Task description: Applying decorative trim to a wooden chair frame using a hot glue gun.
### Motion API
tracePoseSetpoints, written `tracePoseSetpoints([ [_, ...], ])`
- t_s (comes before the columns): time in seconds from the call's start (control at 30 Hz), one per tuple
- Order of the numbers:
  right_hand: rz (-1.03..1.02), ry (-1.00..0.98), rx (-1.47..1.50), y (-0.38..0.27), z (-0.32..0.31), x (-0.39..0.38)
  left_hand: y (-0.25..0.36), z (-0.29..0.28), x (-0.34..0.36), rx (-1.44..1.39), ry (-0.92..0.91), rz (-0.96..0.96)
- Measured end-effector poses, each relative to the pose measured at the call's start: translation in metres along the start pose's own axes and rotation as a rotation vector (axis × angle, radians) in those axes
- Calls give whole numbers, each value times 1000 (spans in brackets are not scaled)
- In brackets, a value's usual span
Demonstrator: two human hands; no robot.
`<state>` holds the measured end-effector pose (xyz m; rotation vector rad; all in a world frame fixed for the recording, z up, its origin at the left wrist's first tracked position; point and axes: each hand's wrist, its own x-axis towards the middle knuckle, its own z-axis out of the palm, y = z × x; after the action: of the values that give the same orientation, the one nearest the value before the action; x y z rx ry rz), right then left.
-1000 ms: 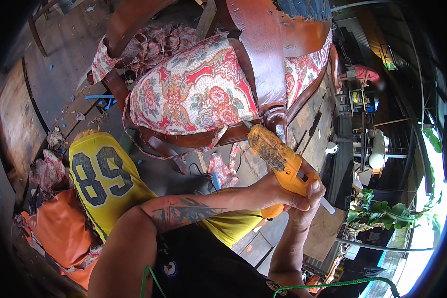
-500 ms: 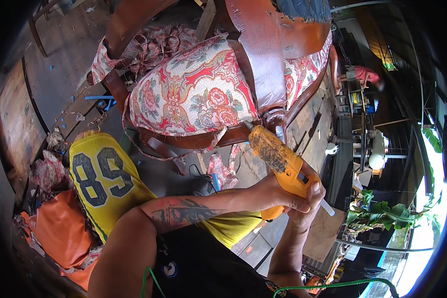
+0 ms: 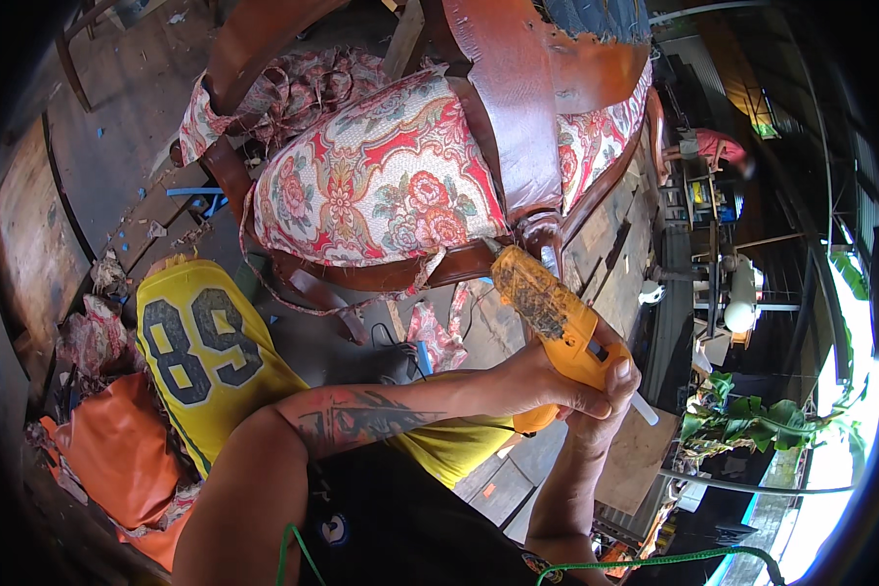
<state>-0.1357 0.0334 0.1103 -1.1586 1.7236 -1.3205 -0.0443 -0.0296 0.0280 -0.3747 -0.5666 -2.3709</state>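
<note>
Glue gun (image 3: pixel 549 311) at floral seat (image 3: pixel 381 190), two-handed grip.
Left hand (image 3: pixel 529 379) and right hand (image 3: pixel 601 405) are both closed on it; its nozzle (image 3: pixel 492 246) points at the seat's edge, near the wooden frame (image 3: pixel 459 270); tip contact cannot be determined.

Furniture upholstery workshop: wooden seat (image 3: pixel 509 117) with floral upholstery, upper centre; yellow-orange glue gun (image 3: pixel 549 305), right of centre; fabric scraps (image 3: pixel 98 340), left; corrugated sheeting (image 3: pixel 866 190), upper right.

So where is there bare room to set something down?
The brown wooden panel at far left looks mostly bare, as does the dark floor between the yellow fabric shorts and the glossy brown wooden chair. Lower left is crowded: smooth orange sheet, red-and-white floral scraps.
</note>
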Motion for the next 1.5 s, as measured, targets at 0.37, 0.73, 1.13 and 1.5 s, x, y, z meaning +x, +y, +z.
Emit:
tracePoseSetpoints([
  [0.37,-88,25,-11,10,-1,1,-3,2,1,-34,21,-1],
  [0.73,5,32,58,5,-6,-1,-6,2,4,-25,-3,31],
  [1.13,-73,15,-81,5,-5,-1,-4,6,5,-47,26,90],
  [1.5,-92,-27,-101,7,-12,-2,-3,9,5,-64,41,67],
])
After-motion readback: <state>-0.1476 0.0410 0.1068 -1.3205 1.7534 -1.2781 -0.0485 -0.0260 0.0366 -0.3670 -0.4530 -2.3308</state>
